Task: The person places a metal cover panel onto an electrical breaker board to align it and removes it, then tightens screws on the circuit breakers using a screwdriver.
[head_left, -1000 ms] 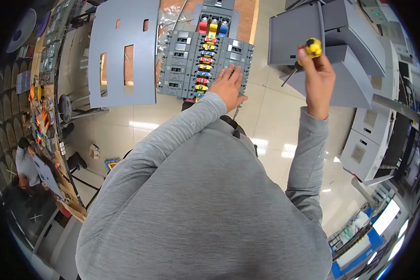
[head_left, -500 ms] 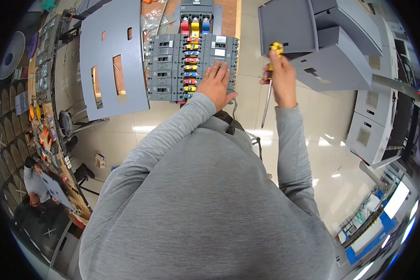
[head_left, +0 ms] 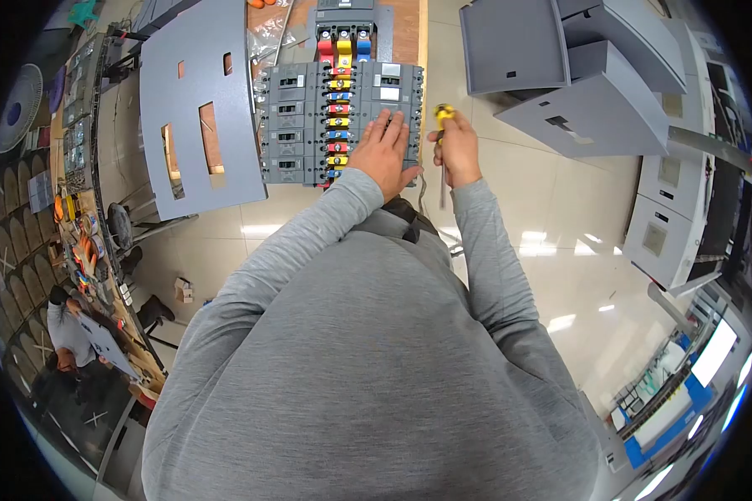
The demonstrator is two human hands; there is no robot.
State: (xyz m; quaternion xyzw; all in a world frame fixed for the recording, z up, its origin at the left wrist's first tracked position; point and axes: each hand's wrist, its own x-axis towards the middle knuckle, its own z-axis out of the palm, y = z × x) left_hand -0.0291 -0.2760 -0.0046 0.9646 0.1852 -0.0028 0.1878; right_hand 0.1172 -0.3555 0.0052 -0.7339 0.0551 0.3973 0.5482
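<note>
Slotted panel [head_left: 189, 125] beside breaker assembly [head_left: 338, 121], left hand [head_left: 380, 161] covering part, grey boxes [head_left: 606, 104]

Breakers [head_left: 303, 138] matt plastic; panel [head_left: 188, 104] smooth, matt; bench [head_left: 408, 37] wooden; floor [head_left: 518, 196] glossy.

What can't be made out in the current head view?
Head view:
Middle of the screwdriver: hidden by the right hand.
Part of the breaker assembly: covered by the left hand.
Far end of the top breaker: cut off by the upper edge.
Any print on the white labels: too small.
</note>
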